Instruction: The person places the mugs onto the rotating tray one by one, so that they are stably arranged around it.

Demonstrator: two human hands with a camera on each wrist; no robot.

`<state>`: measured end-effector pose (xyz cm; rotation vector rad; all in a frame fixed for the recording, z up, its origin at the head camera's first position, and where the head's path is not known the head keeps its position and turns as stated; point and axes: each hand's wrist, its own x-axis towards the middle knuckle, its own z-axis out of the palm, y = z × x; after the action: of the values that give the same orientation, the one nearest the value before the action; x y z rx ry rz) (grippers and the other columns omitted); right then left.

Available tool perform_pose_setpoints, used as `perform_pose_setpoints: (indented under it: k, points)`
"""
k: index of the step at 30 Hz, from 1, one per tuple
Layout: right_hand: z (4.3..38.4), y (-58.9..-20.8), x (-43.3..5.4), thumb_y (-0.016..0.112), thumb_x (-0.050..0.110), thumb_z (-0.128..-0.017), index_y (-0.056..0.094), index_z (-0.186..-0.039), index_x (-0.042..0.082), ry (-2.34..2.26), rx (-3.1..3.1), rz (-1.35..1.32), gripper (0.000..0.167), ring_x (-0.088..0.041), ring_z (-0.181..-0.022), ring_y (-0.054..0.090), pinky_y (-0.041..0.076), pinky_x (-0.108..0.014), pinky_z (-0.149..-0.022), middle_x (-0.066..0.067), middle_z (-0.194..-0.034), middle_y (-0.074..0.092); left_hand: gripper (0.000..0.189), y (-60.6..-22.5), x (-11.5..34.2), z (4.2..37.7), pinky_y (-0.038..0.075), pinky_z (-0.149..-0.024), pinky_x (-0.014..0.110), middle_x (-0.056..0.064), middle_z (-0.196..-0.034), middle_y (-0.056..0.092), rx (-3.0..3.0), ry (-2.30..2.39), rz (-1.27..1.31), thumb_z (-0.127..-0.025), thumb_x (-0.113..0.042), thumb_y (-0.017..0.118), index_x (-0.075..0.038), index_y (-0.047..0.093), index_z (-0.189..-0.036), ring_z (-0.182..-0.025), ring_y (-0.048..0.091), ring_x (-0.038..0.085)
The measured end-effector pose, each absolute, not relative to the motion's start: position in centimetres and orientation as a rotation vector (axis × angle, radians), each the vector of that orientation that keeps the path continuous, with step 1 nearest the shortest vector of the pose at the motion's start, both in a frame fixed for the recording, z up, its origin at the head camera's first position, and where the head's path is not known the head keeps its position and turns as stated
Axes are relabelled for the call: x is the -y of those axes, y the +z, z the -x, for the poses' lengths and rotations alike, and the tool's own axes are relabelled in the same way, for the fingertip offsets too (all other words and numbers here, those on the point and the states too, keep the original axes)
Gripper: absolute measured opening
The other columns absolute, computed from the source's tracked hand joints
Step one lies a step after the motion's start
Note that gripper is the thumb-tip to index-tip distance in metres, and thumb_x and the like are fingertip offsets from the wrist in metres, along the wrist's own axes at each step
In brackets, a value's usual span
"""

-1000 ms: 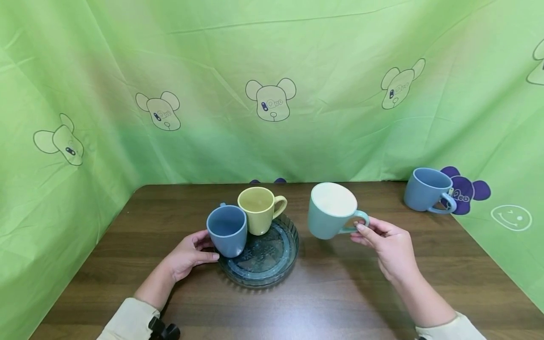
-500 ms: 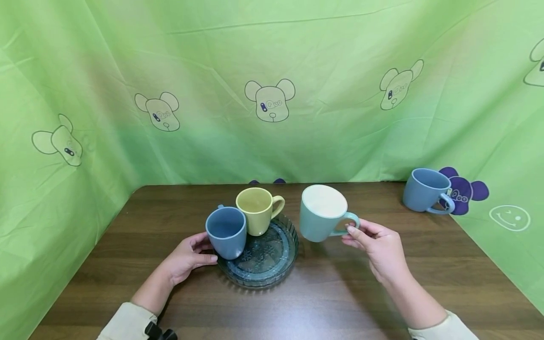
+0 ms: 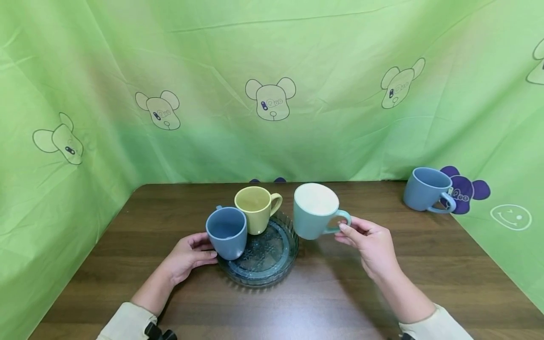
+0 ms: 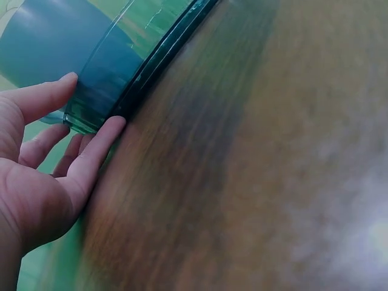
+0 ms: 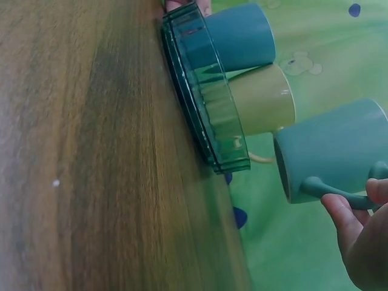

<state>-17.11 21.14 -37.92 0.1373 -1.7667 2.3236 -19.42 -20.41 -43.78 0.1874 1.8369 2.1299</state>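
In the head view my left hand [image 3: 186,259] rests its thumb and fingers against the left outer wall of a round, dark-tinted glass dish [image 3: 272,269]. A blue mug [image 3: 227,233] stands in the dish close to that hand, and a yellow mug [image 3: 257,212] stands behind it, handle to the right. With my right hand [image 3: 370,243] I pinch the handle of a light turquoise mug [image 3: 312,219], white inside, held up at the dish's right side. The right wrist view shows the turquoise mug [image 5: 330,154] apart from the glass dish [image 5: 206,103].
Another blue mug [image 3: 425,190] stands at the table's far right corner, its handle to the right. The brown wooden table [image 3: 272,316] ends against a green cloth [image 3: 204,156] printed with bear heads, which hangs behind and at both sides.
My right hand has carried the turquoise mug leftward, nearer to the dish and the yellow mug. The left hand stays at the dish's side. The mugs in the dish look almost unmoved.
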Motion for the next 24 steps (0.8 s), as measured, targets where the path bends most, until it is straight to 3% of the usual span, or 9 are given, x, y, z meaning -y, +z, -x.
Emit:
perform_pose_setpoints:
  k: [7,11,19,22,24]
  points:
    - [17.1,-37.8,-20.3,0.067,-0.011,-0.086,0.078,-0.088,0.013,2.322,1.774,-0.122,0.027,-0.017,-0.069,0.07,0.059,-0.036,-0.068,-0.006,-0.081,0.069,0.042,-44.0,20.5,19.2,0.056,-0.085,0.041,0.013,-0.113,0.064,-1.81,2.194,-0.143,-0.082,0.014,0.068,0.01,0.057,-0.123,-0.096,0.066,0.02]
    - [17.1,-37.7,-19.9,0.068,-0.01,-0.085,0.078,-0.087,0.014,2.318,1.794,-0.107,0.026,-0.017,-0.069,0.07,0.059,-0.036,-0.069,-0.006,-0.081,0.069,0.038,-44.1,20.5,19.0,0.056,-0.085,0.042,0.013,-0.109,0.064,-1.786,2.22,-0.135,-0.083,0.015,0.066,0.009,0.059,-0.12,-0.095,0.067,0.022]
    - [17.4,-37.6,-19.0,0.068,-0.01,-0.085,0.077,-0.086,0.015,2.325,1.814,-0.058,0.027,-0.017,-0.07,0.07,0.059,-0.035,-0.07,-0.005,-0.081,0.069,0.066,-44.2,20.3,19.0,0.055,-0.085,0.046,0.015,-0.119,0.059,-1.786,2.237,-0.117,-0.083,0.017,0.064,0.015,0.032,-0.141,-0.103,0.063,0.02]
    - [17.6,-37.8,-18.6,0.069,-0.011,-0.084,0.076,-0.094,0.003,2.316,1.846,-0.029,0.018,-0.017,-0.071,0.07,0.059,-0.036,-0.071,-0.005,-0.08,0.069,0.073,-44.1,20.3,19.1,0.055,-0.086,0.045,0.018,-0.126,0.056,-1.806,2.22,-0.106,-0.082,0.017,0.065,0.013,0.026,-0.145,-0.106,0.062,0.021]
    - [17.7,-37.9,-18.3,0.069,-0.011,-0.084,0.076,-0.094,0.002,2.304,1.872,-0.01,0.018,-0.017,-0.07,0.069,0.059,-0.036,-0.071,-0.004,-0.08,0.068,0.076,-44.1,20.3,19.0,0.055,-0.086,0.045,0.018,-0.127,0.055,-1.828,2.202,-0.112,-0.081,0.016,0.067,0.012,0.027,-0.146,-0.107,0.061,0.021]
